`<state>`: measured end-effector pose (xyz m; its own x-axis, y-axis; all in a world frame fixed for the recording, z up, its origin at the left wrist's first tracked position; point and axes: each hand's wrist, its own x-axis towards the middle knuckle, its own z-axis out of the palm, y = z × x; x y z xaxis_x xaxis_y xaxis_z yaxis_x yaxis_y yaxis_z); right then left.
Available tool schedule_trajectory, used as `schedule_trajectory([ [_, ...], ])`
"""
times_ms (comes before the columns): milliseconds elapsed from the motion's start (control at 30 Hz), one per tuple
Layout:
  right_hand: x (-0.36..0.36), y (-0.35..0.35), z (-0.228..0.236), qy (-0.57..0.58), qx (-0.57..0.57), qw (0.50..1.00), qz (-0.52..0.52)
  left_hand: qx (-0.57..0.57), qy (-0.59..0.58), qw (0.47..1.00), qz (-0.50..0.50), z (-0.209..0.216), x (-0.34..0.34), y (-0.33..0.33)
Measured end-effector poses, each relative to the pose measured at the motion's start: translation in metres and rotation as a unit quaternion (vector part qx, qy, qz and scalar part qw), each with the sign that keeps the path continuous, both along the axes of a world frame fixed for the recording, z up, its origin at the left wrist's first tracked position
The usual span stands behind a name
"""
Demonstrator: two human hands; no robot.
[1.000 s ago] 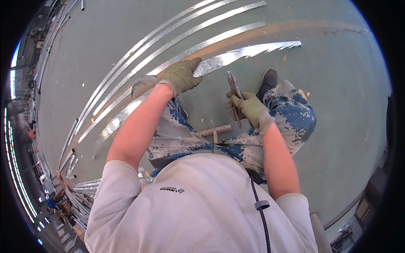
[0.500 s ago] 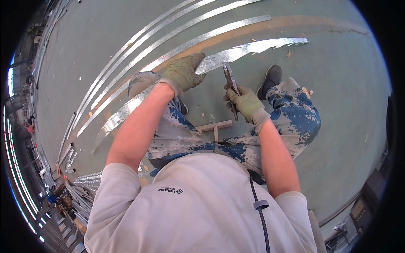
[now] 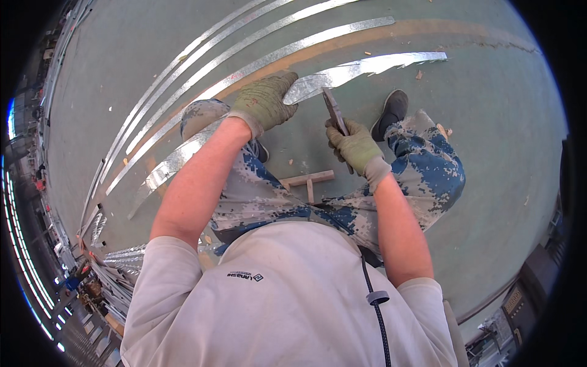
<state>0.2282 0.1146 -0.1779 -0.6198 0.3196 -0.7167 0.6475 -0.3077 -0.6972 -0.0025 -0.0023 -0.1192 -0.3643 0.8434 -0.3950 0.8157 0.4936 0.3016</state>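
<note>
A long, shiny sheet-metal strip (image 3: 351,71) passes through my gloved left hand (image 3: 264,101), whose fingers are wrapped round it. Slits and small tabs show along its near edge toward the right tip. The other length of this strip runs back to the left, past my left knee and partly behind my forearm. My gloved right hand (image 3: 356,147) is closed on dark metal pliers (image 3: 334,110). Their jaws point up and away from me, close to the strip's near edge; whether they touch it I cannot tell. The handles are mostly hidden in my palm.
Several flat metal strips (image 3: 293,50) lie on the green floor (image 3: 489,153) beyond my left hand. A small T-shaped wooden piece (image 3: 310,178) lies between my legs. My dark shoe (image 3: 391,112) stands right of the pliers. Stacked metal lengths (image 3: 116,287) are at the lower left.
The pliers' handles have drawn together in my right hand and the jaws have swung slightly left. My left hand keeps its hold on the strip, almost in the same place.
</note>
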Motion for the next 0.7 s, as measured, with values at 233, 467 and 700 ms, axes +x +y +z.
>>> schedule_trajectory([
  [233,0.0,0.01,0.025,0.033,-0.252,0.963,-0.085,-0.006,-0.023,1.0,0.008,0.002,-0.002,0.001],
  [467,-0.003,0.008,0.028,0.003,-0.202,0.976,-0.077,0.033,-0.003,0.999,0.001,-0.012,-0.003,-0.006],
  [700,-0.011,-0.011,0.014,-0.05,-0.067,0.994,-0.067,0.01,-0.013,1.0,-0.001,-0.01,-0.002,-0.005],
])
